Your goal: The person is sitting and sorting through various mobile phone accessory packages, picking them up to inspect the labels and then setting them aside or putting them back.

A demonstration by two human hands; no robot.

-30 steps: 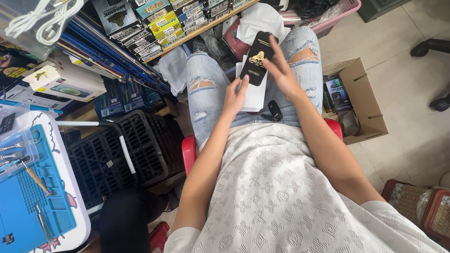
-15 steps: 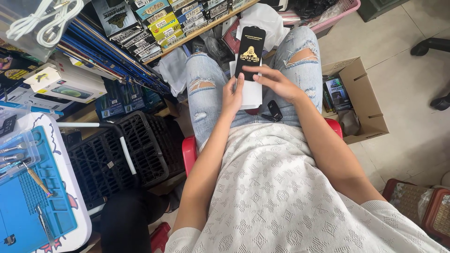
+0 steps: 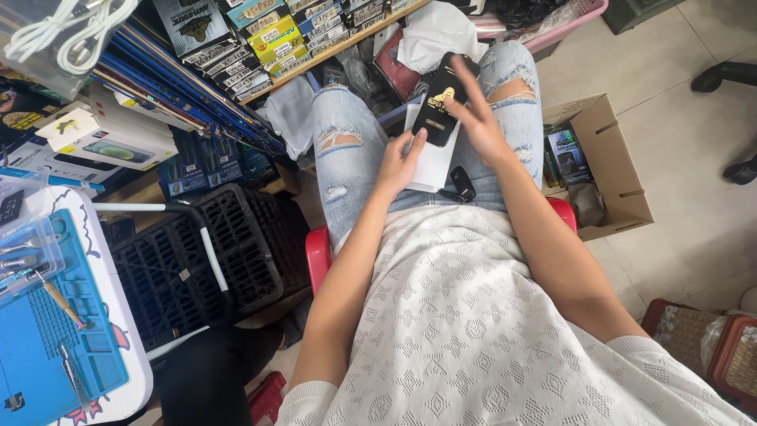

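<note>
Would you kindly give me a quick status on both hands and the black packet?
Left hand on white card. Right hand on black packet, over lap. Small black object on lap beside; nothing blocking.

Lap as the working surface, person seated on a red chair (image 3: pixel 318 254).
A white flat package (image 3: pixel 432 162) and a small black object (image 3: pixel 463 184) lie on the jeans (image 3: pixel 347 158); a cardboard box (image 3: pixel 613 166) stands on the tiled floor (image 3: pixel 694 205).

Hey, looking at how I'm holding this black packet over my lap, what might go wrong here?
The black packet rests only on fingertips of the left hand and right hand, so it might slip toward the cardboard box. The white sheet lies loose on the lap and may slide off. The small black object on the thigh could also fall.
</note>
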